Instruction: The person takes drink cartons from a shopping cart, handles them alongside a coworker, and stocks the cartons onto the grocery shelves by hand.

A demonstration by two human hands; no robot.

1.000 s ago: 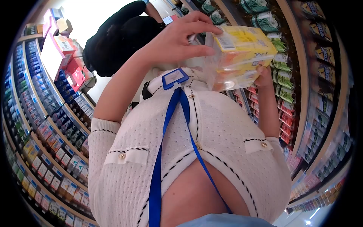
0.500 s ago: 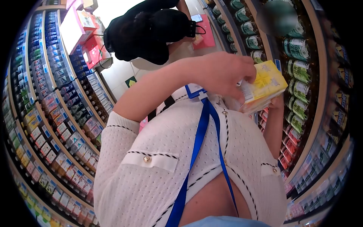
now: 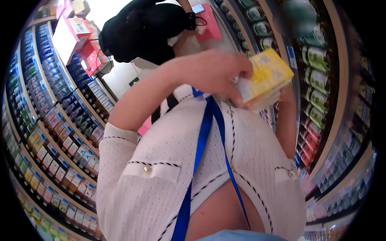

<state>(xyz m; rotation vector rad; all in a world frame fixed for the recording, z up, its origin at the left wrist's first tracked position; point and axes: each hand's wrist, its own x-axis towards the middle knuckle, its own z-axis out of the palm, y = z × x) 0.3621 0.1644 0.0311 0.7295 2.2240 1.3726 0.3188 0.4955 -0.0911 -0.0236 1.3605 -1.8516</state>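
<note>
A yellow, box-shaped pack (image 3: 267, 74) with pale printed patterns is held in front of my chest, a little to the right. Its contents cannot be made out. My left hand (image 3: 221, 76) reaches across from the left, its fingers and thumb bent around the pack's near-left end; motion blurs them somewhat. From below and behind, my right hand (image 3: 284, 94) supports the pack, its fingers mostly hidden by it. A pale, blurred layer shows under the yellow top. The blue lanyard (image 3: 203, 144) hangs over my white knit cardigan (image 3: 161, 193), just below the hands.
Shelves of small packaged goods (image 3: 60, 140) curve along the left. On the right, a shelf holds rows of green packs (image 3: 315, 80) and red packs (image 3: 309, 140). Ahead, a person in black (image 3: 140, 32) bends near pink boxes (image 3: 90, 56) and a pink sheet (image 3: 209, 24).
The pack and both hands have shifted left and slightly up in view. Much of the surroundings has also slid left. Both hands stay on the pack.
</note>
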